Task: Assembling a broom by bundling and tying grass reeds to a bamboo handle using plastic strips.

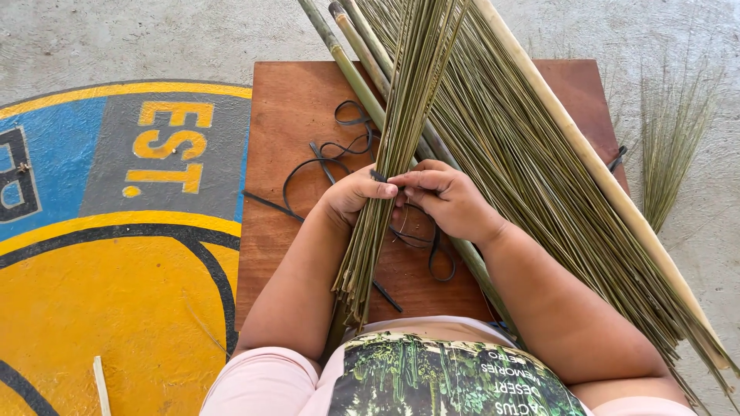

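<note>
Green-yellow thin palm ribs, gathered as a slim bundle (385,177), stand at frame centre over the reddish-brown wooden bench (289,139). The left hand (351,196) clenches the bundle to keep it tight; the right hand (447,200) pinches a black strap (339,150) against it, its grip closed.

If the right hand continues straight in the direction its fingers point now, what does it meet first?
The right hand points toward the left hand. It already touches the thin green stalk bundle between them, so that bundle comes first, then the left hand's fingers.
</note>
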